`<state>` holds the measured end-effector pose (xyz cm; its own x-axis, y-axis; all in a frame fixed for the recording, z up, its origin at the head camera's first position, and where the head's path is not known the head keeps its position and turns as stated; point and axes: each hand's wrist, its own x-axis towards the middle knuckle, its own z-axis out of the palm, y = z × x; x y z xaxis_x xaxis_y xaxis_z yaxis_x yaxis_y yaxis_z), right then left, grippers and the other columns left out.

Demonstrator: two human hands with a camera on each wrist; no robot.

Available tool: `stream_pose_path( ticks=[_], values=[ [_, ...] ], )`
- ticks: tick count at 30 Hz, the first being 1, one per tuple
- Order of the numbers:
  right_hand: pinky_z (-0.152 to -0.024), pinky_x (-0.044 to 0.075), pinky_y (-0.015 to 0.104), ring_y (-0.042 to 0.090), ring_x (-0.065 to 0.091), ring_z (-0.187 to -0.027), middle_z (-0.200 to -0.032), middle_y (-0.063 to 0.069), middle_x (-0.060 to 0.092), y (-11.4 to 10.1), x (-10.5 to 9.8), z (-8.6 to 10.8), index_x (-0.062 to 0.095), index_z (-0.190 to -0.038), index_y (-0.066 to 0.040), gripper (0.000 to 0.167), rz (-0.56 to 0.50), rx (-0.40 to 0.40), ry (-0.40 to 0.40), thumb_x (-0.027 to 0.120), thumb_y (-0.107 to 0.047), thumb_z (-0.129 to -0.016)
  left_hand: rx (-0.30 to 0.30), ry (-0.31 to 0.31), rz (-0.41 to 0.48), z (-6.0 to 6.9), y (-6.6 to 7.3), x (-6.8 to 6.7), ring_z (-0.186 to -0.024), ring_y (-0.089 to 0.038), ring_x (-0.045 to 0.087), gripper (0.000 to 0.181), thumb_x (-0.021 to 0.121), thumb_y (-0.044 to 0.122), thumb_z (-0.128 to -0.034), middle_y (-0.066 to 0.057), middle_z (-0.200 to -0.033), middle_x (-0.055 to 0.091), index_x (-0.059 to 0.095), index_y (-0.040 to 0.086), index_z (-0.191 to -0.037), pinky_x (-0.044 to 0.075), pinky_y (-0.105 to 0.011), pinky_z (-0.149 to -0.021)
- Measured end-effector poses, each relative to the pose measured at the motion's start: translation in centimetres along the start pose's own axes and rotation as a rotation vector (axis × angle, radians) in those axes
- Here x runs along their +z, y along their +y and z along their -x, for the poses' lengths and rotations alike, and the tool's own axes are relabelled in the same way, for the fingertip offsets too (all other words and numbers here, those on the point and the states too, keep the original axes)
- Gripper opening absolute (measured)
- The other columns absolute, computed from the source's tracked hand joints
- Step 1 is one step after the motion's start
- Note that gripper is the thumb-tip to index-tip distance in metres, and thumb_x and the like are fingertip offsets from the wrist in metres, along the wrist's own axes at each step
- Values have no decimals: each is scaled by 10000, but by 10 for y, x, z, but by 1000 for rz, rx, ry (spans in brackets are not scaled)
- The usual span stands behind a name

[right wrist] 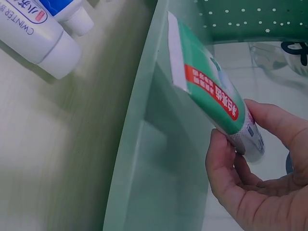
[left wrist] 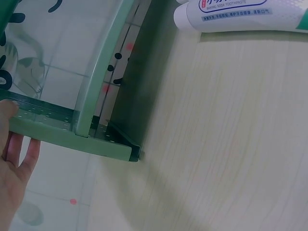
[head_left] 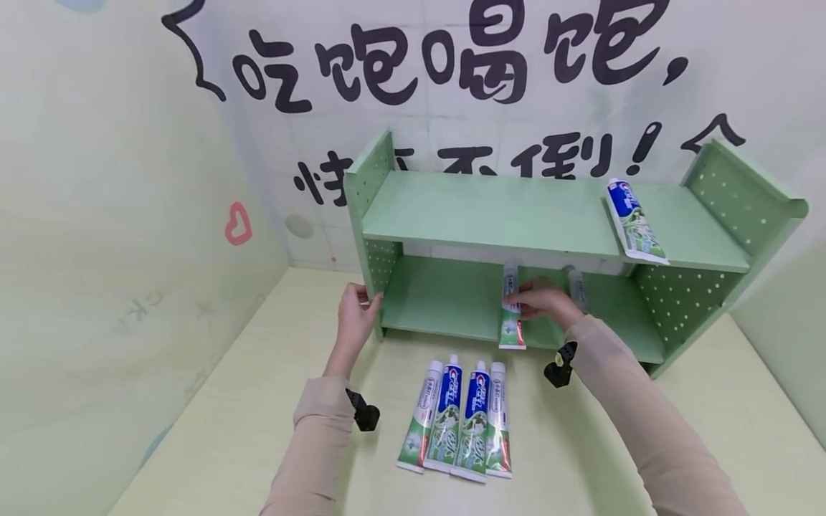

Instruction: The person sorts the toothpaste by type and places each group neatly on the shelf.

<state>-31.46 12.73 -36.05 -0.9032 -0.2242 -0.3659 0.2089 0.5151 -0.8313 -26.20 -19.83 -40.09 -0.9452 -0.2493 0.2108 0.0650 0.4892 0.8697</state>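
A white and green toothpaste tube [head_left: 512, 331] is pinched between the thumb and fingers of my right hand [head_left: 544, 299], over the lower shelf with its flat end at the front edge. In the right wrist view, the tube [right wrist: 211, 82] is tilted and the right hand [right wrist: 264, 178] grips its cap half. My left hand [head_left: 356, 315] holds the left side panel of the green rack [head_left: 439, 297]; the left wrist view shows the left hand [left wrist: 14, 168] with thumb and fingers on either side of the panel edge [left wrist: 62, 139].
Several tubes [head_left: 445, 423] lie side by side on the table [head_left: 258, 423] before the rack. A blue and green tube [head_left: 635, 221] lies on the upper shelf [head_left: 484, 211]. Another pale tube [head_left: 577, 287] is on the lower shelf, right of my right hand. Walls stand behind and left.
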Motion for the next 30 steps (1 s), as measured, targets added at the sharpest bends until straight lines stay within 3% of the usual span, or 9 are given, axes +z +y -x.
stream_pose_path(
  ticks=[17, 23, 30],
  values=[
    [-758, 567, 267, 91, 544, -702, -881, 63, 541, 7, -5, -13, 355, -1250, 151, 541, -6, 10, 7, 596, -144, -867, 11, -8, 18, 0, 2, 7, -981, -291, 565, 283, 563, 111, -888, -195, -1085, 536, 442, -49, -1087, 555, -341, -812],
    [-757, 566, 284, 89, 553, -683, -820, 28, 551, 6, -1, -17, 425, -1199, 148, 494, 19, 22, 5, 612, -154, -856, 14, 6, 3, 1, 0, 3, -967, -293, 567, 273, 560, 115, -892, -196, -1075, 534, 443, -51, -1074, 556, -353, -796],
    [-784, 562, 292, 106, 537, -716, -832, 16, 527, 8, -6, -21, 498, -1082, 71, 346, 10, 36, 12, 624, -148, -845, 6, 7, 3, 1, -1, 1, -971, -296, 573, 279, 562, 120, -892, -198, -1080, 538, 444, -51, -1078, 558, -349, -800]
  ],
)
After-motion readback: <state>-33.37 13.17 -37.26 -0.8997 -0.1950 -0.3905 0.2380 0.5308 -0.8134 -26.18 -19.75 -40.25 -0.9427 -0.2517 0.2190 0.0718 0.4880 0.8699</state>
